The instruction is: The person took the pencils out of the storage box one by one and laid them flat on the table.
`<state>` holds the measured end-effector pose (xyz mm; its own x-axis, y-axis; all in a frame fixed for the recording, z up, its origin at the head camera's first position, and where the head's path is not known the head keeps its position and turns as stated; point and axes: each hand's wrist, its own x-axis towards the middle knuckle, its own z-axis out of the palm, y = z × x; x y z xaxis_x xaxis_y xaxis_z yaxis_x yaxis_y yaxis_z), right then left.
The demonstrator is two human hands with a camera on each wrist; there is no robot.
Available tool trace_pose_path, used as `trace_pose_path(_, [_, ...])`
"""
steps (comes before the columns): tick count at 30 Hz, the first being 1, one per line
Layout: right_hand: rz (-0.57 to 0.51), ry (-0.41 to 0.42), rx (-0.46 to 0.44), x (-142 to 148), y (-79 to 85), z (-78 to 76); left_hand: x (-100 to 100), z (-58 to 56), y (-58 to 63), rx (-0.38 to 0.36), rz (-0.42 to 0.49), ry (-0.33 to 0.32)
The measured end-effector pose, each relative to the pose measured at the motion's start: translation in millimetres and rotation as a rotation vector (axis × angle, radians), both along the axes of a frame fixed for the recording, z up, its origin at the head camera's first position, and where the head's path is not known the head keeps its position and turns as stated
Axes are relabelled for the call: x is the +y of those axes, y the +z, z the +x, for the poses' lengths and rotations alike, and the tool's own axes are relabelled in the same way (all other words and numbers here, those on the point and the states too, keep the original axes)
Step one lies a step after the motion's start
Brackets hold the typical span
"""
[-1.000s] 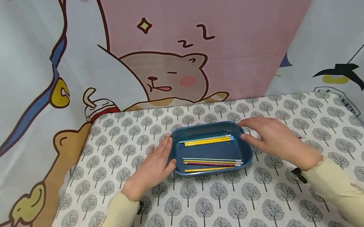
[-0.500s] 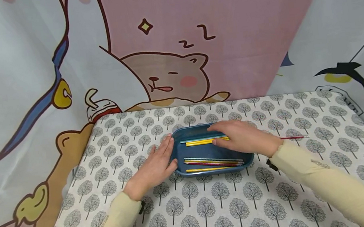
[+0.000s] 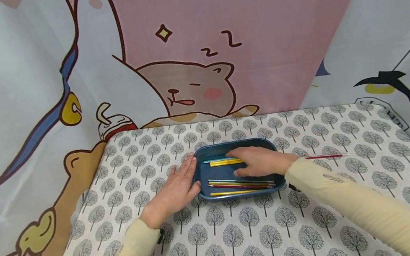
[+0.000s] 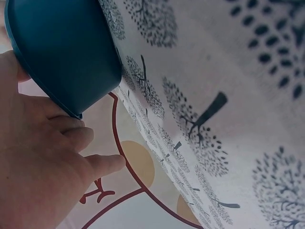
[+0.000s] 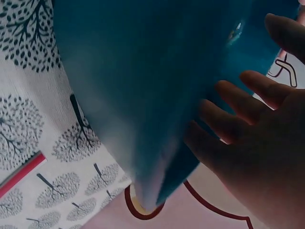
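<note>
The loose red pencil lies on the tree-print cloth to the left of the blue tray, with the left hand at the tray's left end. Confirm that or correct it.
Wrong side: the head view shows the loose red pencil on the tree-print cloth to the right of the blue tray. The left hand is at the tray's left end.

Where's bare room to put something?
Patterned cloth is bare between the sleeves, in front of the blue tray, and between tray and backdrop. Crowded: inside the tray, pencils and right hand; to its right, a red pencil; left, the left hand.
</note>
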<state>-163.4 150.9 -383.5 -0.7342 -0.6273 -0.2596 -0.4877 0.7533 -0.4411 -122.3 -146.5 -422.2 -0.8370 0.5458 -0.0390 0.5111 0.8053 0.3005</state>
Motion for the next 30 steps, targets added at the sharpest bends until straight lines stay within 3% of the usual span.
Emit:
trace_pose_path(10, [0.005,-0.012,0.011,-4,-17.3,0.5,1,-0.5,-2.9,0.008,-0.005,0.000])
trace_pose_path(30, [-0.050,0.018,0.241,-8,-38.9,-3.1,0,1.0,-1.5,0.039,-0.016,-0.006])
